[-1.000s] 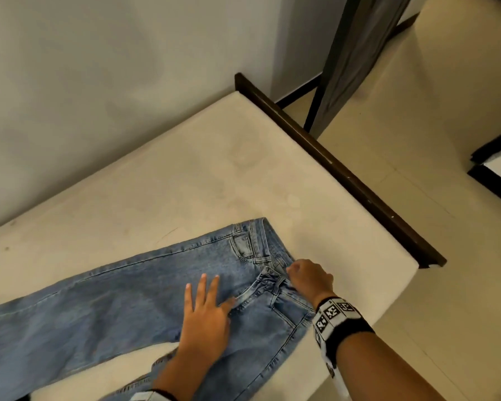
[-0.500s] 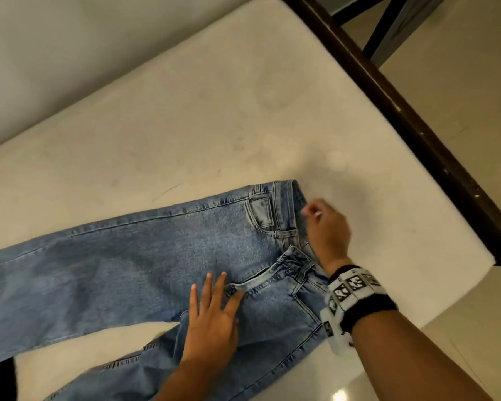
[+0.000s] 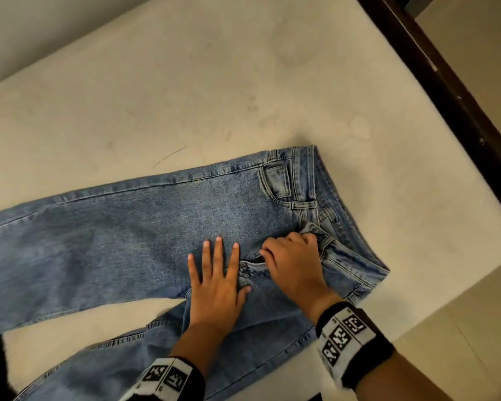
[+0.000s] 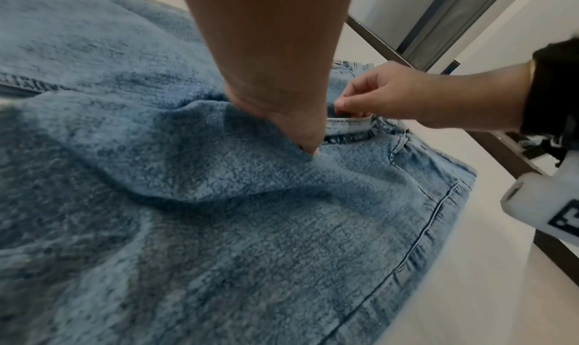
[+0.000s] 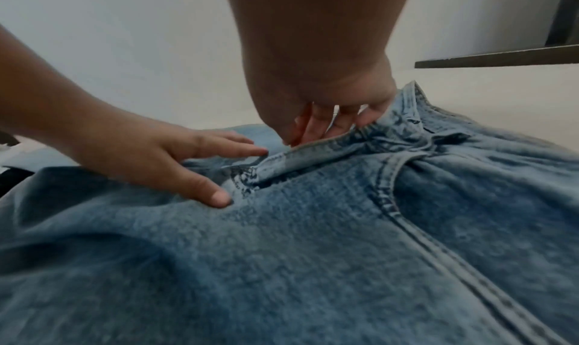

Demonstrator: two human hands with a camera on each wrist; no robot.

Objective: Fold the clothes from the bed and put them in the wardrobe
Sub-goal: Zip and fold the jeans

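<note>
While left hand presses flat, right hand pinches one jeans fly.

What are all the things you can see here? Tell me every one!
jeans: one pair, light blue denim, spread flat on the mattress, waist toward the bed frame
mattress: one, cream, under the jeans
bed frame: one, dark brown wood, along the mattress's right edge
wall: one, pale grey, beyond the mattress
floor: pale tiles, right of the bed
wristbands: two, black and white with square markers, one on each wrist
left hand: one, flat, fingers spread, pressing the jeans near the fly
right hand: one, fingers curled, pinching the fly opening by the waistband
</note>
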